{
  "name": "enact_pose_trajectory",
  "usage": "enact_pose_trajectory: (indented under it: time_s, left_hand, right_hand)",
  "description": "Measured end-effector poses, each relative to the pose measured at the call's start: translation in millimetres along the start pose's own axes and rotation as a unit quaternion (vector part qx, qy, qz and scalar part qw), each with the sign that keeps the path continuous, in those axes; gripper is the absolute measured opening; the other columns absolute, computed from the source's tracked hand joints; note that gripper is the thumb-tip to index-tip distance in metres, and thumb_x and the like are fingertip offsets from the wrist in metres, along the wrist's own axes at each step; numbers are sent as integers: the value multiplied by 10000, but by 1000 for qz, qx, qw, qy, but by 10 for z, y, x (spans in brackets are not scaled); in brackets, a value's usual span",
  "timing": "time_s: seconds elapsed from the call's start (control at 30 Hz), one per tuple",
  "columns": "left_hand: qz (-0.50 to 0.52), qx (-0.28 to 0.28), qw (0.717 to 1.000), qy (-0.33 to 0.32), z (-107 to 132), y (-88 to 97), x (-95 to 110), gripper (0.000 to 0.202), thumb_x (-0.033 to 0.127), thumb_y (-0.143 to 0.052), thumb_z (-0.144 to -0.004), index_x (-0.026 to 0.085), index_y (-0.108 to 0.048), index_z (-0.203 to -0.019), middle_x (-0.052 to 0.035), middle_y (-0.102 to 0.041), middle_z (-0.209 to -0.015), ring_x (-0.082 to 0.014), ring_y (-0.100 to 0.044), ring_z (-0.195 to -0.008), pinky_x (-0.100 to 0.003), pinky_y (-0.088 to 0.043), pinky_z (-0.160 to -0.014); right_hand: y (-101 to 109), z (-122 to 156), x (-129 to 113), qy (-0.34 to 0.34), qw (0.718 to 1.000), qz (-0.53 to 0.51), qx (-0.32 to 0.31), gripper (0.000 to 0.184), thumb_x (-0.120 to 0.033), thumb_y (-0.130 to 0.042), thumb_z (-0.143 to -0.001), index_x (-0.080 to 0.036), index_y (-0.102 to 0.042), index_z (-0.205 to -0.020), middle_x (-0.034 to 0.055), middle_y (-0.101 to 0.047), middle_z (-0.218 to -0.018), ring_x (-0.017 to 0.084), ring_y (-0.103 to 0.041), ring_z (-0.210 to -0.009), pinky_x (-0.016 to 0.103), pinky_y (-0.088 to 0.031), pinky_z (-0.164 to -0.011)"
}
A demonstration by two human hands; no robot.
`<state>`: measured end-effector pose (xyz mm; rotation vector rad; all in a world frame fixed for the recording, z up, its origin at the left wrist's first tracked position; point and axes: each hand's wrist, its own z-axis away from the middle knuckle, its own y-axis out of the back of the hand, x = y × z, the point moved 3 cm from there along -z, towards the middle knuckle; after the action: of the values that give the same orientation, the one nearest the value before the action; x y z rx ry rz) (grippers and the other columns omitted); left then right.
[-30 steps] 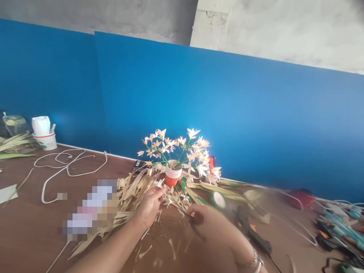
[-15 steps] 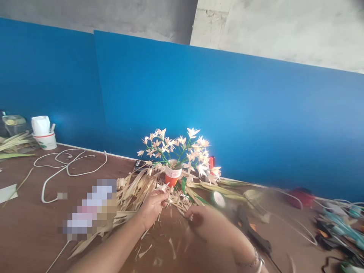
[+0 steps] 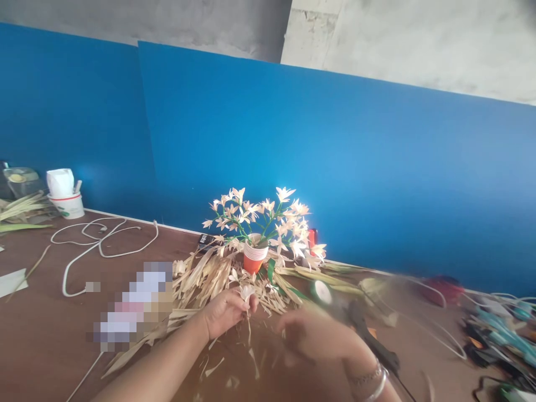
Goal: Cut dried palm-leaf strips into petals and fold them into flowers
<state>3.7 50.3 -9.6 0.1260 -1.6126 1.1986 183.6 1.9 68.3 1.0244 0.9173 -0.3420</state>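
My left hand (image 3: pixel 226 312) pinches a small pale leaf flower (image 3: pixel 247 292) by its base, with a thin stem hanging below the fingers. My right hand (image 3: pixel 312 335) is beside it to the right, smeared by motion, with bangles on the wrist; its fingers cannot be made out. Both hands hover over a heap of dry palm-leaf strips (image 3: pixel 205 279) on the brown table (image 3: pixel 46 340). Just behind stands an orange and white paper cup (image 3: pixel 254 257) holding a bunch of finished pale flowers (image 3: pixel 263 218) on green stems.
A black glue gun (image 3: pixel 372 340) lies right of my right hand, by a roll of green tape (image 3: pixel 321 292). White cable (image 3: pixel 100 245) loops at the left, near a white cup (image 3: pixel 67 205). Tools and wires crowd the right edge. A blue wall panel (image 3: pixel 335 167) backs the table.
My left hand has drawn the small flower back toward me, away from the cup. My right hand has shifted a little to the right and is more blurred.
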Motion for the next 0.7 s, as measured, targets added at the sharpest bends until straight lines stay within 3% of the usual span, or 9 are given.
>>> enact_pose_trajectory:
  time_s: [0.23,0.53,0.7]
  left_hand:
    - [-46,-17,998,29,6,-21,-22,173,114,-577,-490,118,-661,-641,-30,-580,-666,-122,-468,-638,-248,-332,-617]
    - [-61,5,997,40,17,-19,-33,125,132,-637,-506,123,-677,-625,-24,-586,-647,-120,-469,-624,-253,-320,-633]
    - [-83,36,995,-42,36,-77,46,114,197,-729,-565,143,-676,-650,-22,-633,-698,-125,-502,-668,-258,-345,-684]
  right_hand:
    - [-43,-22,69,-16,997,57,-48,252,-241,-724,-592,-219,-706,-843,-13,-649,-683,139,-530,-614,215,-388,-546]
    - [-50,-31,133,-13,993,110,-29,183,-233,-693,-615,-225,-687,-798,-37,-643,-679,120,-513,-621,203,-353,-552]
    - [-127,-36,181,-39,982,184,-29,242,-219,-658,-610,-240,-678,-850,-28,-664,-745,130,-538,-645,213,-353,-561]
